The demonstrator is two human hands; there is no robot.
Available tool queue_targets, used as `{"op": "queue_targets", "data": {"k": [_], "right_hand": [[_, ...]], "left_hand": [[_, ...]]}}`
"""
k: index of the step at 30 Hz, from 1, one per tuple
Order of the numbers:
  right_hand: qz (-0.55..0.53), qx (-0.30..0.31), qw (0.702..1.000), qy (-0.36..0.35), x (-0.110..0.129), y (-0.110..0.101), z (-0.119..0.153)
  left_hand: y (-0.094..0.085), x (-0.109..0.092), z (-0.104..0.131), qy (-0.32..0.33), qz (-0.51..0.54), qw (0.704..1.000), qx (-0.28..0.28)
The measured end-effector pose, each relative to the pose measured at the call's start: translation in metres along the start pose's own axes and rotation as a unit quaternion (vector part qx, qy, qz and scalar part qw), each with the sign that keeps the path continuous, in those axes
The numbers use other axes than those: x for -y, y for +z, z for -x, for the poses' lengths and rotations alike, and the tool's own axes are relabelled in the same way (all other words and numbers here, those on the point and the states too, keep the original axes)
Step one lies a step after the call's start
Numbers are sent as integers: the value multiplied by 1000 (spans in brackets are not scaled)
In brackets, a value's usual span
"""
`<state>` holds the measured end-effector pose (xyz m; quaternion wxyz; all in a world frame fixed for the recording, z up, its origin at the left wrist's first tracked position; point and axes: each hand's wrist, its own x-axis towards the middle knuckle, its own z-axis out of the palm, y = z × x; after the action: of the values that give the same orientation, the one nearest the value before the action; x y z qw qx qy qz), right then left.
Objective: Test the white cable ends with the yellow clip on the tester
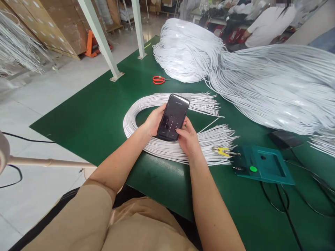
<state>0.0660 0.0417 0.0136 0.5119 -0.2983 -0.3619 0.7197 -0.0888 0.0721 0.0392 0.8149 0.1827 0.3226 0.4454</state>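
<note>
A black smartphone (172, 118) is held upright over the bench, its dark screen showing a number keypad. My left hand (155, 120) grips its left edge. On the other side, my right hand (188, 136) holds the lower right edge, with the thumb over the screen. Beneath the phone lies a U-shaped bundle of white cables (133, 113), its loose ends pointing right. Yellow-handled pliers (223, 151) rest on the bundle's lower ends. Behind the bundle are red-handled scissors (159, 80).
Large heaps of white cable (274, 83) cover the back right of the green table (78, 115). A teal device with a green button (272, 164) and black cords sits at right. White posts (102, 38) rise from the left edge. A person (272, 24) is beyond the heaps.
</note>
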Motion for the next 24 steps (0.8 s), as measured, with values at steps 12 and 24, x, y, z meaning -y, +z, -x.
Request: {"op": "queue_targets", "data": {"k": [12, 24], "right_hand": [[80, -30, 995, -50, -11, 1, -2], [48, -60, 995, -62, -10, 7, 0]], "left_hand": [[7, 5, 3, 26, 7, 1000, 4], [12, 11, 2, 89, 32, 995, 3]]}}
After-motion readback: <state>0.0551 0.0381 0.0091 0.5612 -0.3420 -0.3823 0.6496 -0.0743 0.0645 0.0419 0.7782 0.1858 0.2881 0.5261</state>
